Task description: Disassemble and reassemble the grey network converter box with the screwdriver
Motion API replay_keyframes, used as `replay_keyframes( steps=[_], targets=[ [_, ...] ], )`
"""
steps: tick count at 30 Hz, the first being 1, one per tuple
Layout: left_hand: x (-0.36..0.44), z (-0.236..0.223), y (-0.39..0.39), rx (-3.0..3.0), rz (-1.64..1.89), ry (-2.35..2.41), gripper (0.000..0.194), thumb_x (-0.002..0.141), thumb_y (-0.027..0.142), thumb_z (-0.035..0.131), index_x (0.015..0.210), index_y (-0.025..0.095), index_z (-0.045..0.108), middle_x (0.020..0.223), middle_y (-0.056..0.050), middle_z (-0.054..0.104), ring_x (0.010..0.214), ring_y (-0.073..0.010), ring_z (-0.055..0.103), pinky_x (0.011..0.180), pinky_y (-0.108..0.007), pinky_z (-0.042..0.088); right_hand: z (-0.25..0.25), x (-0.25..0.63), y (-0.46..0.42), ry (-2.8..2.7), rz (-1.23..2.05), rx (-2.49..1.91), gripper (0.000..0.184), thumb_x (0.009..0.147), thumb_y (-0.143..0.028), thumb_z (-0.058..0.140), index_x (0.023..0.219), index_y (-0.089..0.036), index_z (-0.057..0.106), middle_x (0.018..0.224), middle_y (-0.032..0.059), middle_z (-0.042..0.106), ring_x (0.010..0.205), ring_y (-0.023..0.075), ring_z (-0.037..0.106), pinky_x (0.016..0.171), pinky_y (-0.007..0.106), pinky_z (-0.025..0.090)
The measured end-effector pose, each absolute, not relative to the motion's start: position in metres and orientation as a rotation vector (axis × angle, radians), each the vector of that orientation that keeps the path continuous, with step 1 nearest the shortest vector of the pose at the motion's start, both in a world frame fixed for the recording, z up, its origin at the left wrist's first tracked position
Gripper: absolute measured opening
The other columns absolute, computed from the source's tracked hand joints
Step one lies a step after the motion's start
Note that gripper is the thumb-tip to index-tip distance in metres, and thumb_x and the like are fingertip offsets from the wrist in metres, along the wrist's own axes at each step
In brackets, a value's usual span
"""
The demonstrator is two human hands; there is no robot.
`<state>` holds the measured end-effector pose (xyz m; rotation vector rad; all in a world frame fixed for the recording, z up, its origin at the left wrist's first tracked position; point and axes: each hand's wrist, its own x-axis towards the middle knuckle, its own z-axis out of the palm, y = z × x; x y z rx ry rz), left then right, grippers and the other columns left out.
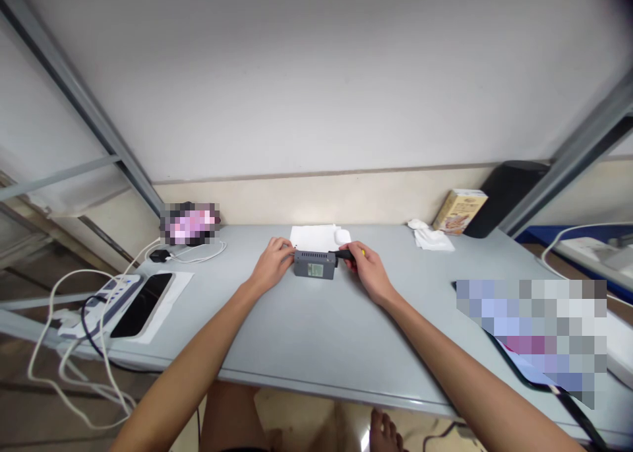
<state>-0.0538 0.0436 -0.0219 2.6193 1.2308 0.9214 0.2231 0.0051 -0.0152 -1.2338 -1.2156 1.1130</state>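
Note:
A small dark grey metal box [314,265] with vent slots and a pale label stands on edge on the desk. My left hand [272,262] has its fingers curled around the box's left end and holds it. In my right hand [366,267] is a screwdriver [343,255] with a black and yellow handle, its front pointed at the box's right end. The hand's fingers are closed around the handle. The screwdriver's tip is too small to make out. White paper [312,235] lies just behind the box, with a small white object [341,236] on its right.
A phone [143,305] and a power strip [116,297] with loose cables are at left, near a black charger [159,256]. Crumpled tissue [431,236], a yellow carton [459,211] and a black speaker-like object [512,194] stand back right. A blurred tablet-like item [529,366] lies front right.

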Motion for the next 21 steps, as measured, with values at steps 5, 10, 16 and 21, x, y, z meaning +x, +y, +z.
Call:
replay_keyframes(
  steps=[5,10,16,21],
  targets=[
    [-0.0529,-0.0169,0.0409,2.659,0.894,1.214,0.022,0.101,0.013,0.054,0.11,0.022,0.071,0.116,-0.009,0.063,0.109,-0.0252,0.054,0.091,-0.04,0.052,-0.013,0.2225,0.0042,-1.229,1.116,-1.23,0.043,0.091,-0.068,0.056,0.094,-0.026,0.067,0.066,-0.0029,0.055,0.06,0.0165,0.045,0.057,0.03,0.032],
    [-0.0526,-0.0186,0.0414,2.624,0.968,1.194,0.023,0.099,0.011,0.056,0.11,0.022,0.073,0.115,-0.008,0.063,0.107,-0.0241,0.055,0.091,-0.038,0.052,-0.0155,0.2229,0.0064,-1.211,1.09,-1.168,0.049,0.088,-0.072,0.061,0.102,-0.025,0.064,0.07,-0.0016,0.064,0.059,0.0158,0.045,0.056,0.03,0.033],
    [-0.0524,-0.0236,0.0445,2.508,1.045,1.22,0.021,0.099,0.015,0.06,0.11,0.024,0.075,0.113,-0.007,0.064,0.11,-0.0241,0.057,0.096,-0.039,0.052,-0.013,0.2209,0.0062,-1.188,1.065,-1.141,0.061,0.082,-0.078,0.065,0.105,-0.021,0.068,0.076,0.0023,0.071,0.057,0.0141,0.045,0.05,0.028,0.03],
    [-0.0517,-0.0177,0.0447,2.389,1.134,1.254,0.021,0.105,0.028,0.057,0.111,0.025,0.077,0.105,-0.007,0.066,0.107,-0.0232,0.06,0.096,-0.039,0.053,-0.0136,0.2207,0.0078,-1.142,1.024,-1.133,0.063,0.081,-0.077,0.067,0.107,-0.019,0.07,0.076,0.0024,0.072,0.056,0.013,0.043,0.05,0.027,0.031]
  ],
)
